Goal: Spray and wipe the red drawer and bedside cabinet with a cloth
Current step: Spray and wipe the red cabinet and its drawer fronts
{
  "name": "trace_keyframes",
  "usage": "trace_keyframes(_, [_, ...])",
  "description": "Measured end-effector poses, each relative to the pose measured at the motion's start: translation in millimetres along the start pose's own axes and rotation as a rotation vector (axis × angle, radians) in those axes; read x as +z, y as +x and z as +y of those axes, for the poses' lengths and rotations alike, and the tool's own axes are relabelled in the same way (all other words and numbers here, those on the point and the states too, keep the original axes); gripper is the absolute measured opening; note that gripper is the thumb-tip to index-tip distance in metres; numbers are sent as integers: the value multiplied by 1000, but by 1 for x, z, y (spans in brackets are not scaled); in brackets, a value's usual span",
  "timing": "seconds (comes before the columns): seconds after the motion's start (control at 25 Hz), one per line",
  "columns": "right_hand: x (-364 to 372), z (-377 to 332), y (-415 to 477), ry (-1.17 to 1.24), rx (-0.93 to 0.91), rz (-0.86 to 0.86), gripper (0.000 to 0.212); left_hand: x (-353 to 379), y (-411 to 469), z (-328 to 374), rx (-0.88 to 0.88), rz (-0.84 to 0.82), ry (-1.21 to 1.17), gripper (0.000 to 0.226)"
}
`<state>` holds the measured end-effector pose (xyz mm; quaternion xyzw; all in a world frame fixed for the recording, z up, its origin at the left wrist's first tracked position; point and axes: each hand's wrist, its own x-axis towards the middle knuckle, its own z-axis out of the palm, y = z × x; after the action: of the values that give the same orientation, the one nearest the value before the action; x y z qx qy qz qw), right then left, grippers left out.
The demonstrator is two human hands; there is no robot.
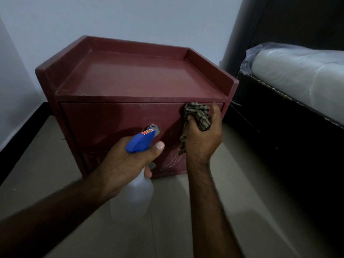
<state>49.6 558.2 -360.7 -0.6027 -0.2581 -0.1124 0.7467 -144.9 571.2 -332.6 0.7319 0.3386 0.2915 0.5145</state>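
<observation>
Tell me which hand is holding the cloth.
The right hand, gripping the checked cloth at the upper right of the red drawer front. The left hand holds the blue-topped spray bottle instead.

Dim, soft shadows, wide-angle edge distortion.

Dark red cabinet (141,75), blue-headed whitish spray bottle (138,141), cloth (198,113) seemingly olive-and-black checked.

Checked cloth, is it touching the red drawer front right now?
Touching. The head view shows the right hand pressing the bunched checked cloth against the red drawer front at its upper right corner, no gap visible.
</observation>
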Motion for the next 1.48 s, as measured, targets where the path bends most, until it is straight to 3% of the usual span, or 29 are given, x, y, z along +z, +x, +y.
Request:
trace_keyframes(0.16, [6,1,-11,-41,-51,-123,71,2,-1,3,-10,-12,5,56])
trace_keyframes(0.4, [-9,18,-12,-54,125,87,69,3,-6,4,-28,-11,18,44])
trace_keyframes(0.64, [0,22,-30,-62,100,-38,70,6,-6,3,-33,-27,71,47])
trace_keyframes(0.84, [-11,31,-20,-86,160,66,69,2,-7,3,-22,-12,33,40])
trace_keyframes(1.08, [-1,33,-42,-113,152,-50,71,2,-6,-2,-15,-29,20,39])
trace_keyframes(1.32, [-13,43,-37,-122,254,71,68,-2,-8,1,-10,-18,56,44])
trace_keyframes(1.48, [-2,45,-54,-125,183,-7,69,-4,-7,-1,-3,-15,86,51])
